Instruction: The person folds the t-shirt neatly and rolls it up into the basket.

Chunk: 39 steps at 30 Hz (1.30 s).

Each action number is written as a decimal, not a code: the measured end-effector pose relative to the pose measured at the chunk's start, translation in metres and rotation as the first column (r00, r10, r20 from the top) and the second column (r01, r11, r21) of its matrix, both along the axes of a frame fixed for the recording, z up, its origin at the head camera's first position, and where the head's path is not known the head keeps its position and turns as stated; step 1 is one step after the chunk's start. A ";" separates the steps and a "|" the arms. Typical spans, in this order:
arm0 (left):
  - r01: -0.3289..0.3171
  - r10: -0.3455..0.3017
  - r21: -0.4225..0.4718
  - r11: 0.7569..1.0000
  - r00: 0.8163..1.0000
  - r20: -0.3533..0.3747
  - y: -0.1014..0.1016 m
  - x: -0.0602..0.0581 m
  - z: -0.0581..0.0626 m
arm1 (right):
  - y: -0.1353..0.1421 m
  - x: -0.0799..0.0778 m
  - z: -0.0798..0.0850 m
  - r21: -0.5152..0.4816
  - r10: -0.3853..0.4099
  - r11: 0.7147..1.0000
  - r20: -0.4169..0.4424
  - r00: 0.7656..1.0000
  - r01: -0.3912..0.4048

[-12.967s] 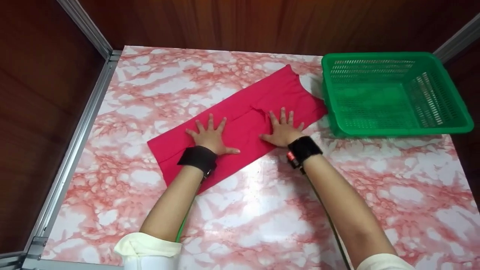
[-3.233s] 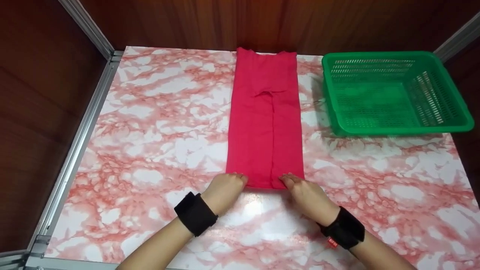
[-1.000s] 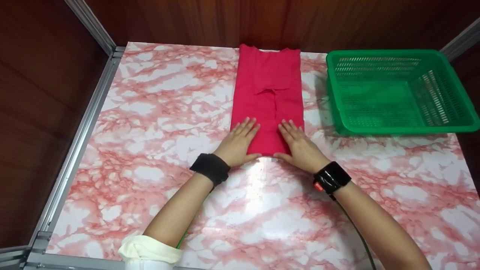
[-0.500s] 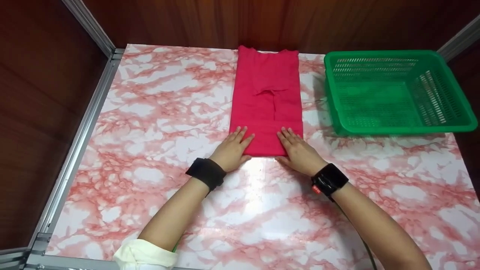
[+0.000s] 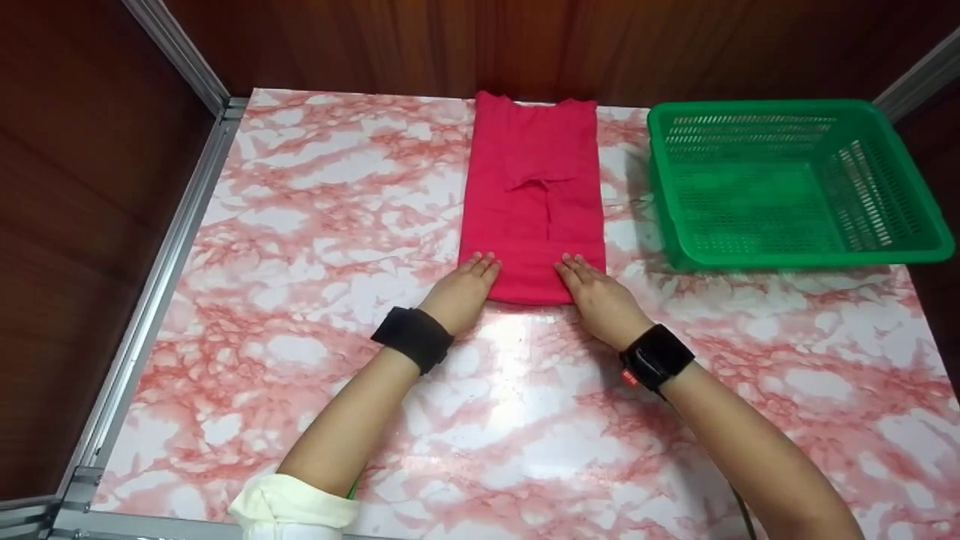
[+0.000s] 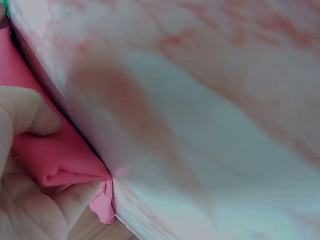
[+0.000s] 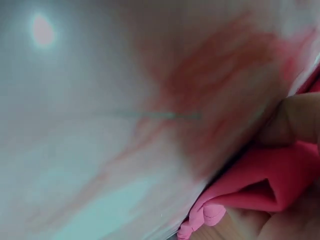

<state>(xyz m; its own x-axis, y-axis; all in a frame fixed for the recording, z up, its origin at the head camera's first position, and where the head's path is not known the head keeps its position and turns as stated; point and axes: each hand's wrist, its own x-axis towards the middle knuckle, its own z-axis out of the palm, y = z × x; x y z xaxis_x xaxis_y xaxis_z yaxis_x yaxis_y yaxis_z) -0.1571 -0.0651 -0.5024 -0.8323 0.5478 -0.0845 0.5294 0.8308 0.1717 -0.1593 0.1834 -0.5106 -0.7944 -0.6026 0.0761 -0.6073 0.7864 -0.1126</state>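
A red shirt [image 5: 532,214], folded into a long strip, lies lengthwise on the table, its near end turned over into a flat band. My left hand [image 5: 463,298] grips the near left corner of that band. At the near right corner, my right hand [image 5: 604,307] holds the cloth the same way. In the left wrist view the folded layers [image 6: 60,160] sit between thumb and fingers, the near edge slightly raised. The right wrist view shows the layers [image 7: 280,175] pinched likewise. The head view hides both thumbs.
A green plastic basket [image 5: 795,259] with slotted sides stands at the right of the red-and-white marbled table [image 5: 300,225]. Dark wooden panels [image 5: 420,45] rise behind and at the left, with a metal frame [image 5: 150,300] along the left edge.
The shirt was turned from diagonal to lengthwise, and its near end was folded over. My hands, flat on the band a moment ago, now grip its near corners with thumbs tucked under.
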 end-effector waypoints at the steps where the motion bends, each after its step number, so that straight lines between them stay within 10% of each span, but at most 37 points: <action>1: 0.000 0.000 0.001 1.000 1.000 0.000 0.000 0.000 0.000 | 0.000 -0.001 0.001 -0.002 -0.005 1.000 -0.008 1.000 0.005; 14: 0.029 -0.032 -0.039 0.999 0.998 -0.062 -0.001 0.009 -0.001 | 0.008 0.002 -0.002 -0.025 0.066 0.997 -0.101 0.993 -0.069; 39: 0.089 -0.107 -0.097 0.991 0.975 -0.194 -0.006 0.069 -0.003 | 0.012 0.066 0.003 -0.068 0.106 0.992 -0.036 0.994 -0.108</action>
<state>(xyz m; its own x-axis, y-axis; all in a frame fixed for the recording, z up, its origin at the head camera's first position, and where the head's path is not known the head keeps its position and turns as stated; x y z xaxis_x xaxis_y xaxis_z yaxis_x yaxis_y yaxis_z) -0.0876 -0.0706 -0.5057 -0.7798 0.6255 0.0255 0.6254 0.7802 -0.0157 -0.0936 0.1953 -0.5074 -0.7223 -0.6762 0.1454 -0.6916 0.7079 -0.1433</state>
